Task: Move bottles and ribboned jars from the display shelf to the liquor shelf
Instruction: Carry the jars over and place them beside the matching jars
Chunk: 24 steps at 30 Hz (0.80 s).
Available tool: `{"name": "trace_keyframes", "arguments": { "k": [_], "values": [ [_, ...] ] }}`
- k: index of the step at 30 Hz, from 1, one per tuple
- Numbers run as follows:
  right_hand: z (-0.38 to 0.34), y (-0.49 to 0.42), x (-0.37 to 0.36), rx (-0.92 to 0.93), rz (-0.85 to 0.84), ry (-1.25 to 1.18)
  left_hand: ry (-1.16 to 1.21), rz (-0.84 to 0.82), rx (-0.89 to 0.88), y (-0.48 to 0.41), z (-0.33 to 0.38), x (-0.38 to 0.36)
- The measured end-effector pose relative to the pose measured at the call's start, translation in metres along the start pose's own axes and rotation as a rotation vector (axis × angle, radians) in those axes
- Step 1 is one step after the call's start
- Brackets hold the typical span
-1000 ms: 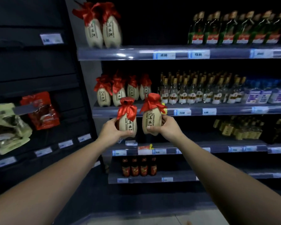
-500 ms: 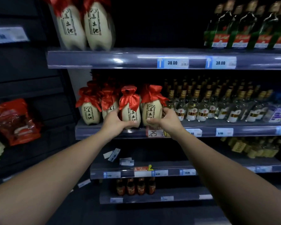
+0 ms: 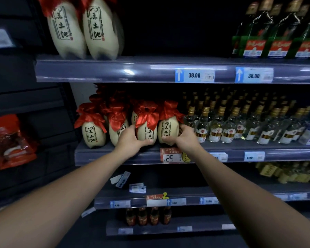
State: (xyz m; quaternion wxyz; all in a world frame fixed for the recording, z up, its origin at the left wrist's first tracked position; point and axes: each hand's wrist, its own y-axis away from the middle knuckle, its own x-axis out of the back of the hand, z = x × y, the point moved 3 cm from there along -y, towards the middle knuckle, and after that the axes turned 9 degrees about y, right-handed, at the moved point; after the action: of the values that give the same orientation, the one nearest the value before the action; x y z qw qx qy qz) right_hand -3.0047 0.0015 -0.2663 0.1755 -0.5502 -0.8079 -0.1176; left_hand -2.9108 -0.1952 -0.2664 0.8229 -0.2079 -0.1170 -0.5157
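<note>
Two cream jars with red ribbons stand on the middle liquor shelf [image 3: 115, 154]. My left hand [image 3: 131, 140] grips the base of the left jar [image 3: 147, 129]. My right hand [image 3: 184, 138] wraps the base of the right jar [image 3: 168, 129]. Both jars rest upright on the shelf, side by side and nearly touching. Two more ribboned jars [image 3: 93, 129] stand just left of them, with others behind. Clear glass bottles [image 3: 217, 126] with gold caps fill the shelf right of my right hand.
Two large ribboned jars [image 3: 84, 29] stand on the top shelf, with green bottles [image 3: 276, 33] at its right. Red snack bags [image 3: 9, 140] hang at the left. Small dark bottles [image 3: 149, 215] sit on a low shelf. Loose price tags [image 3: 122, 178] lie below.
I stepped closer and carried both jars up and forward from mid-air onto the middle shelf. Between half a second ago and now they settled deeper beside the other jars.
</note>
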Motion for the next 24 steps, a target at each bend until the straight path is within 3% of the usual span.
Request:
{"name": "trace_keyframes", "arguments": {
  "k": [13,24],
  "values": [
    [0.007,-0.003,0.0,-0.017,-0.033,0.111,0.066,-0.049,0.074,0.0,-0.012,-0.006],
    [0.002,0.009,-0.001,0.074,0.077,0.253,-0.014,0.157,0.028,0.016,-0.013,-0.015]
  ]
}}
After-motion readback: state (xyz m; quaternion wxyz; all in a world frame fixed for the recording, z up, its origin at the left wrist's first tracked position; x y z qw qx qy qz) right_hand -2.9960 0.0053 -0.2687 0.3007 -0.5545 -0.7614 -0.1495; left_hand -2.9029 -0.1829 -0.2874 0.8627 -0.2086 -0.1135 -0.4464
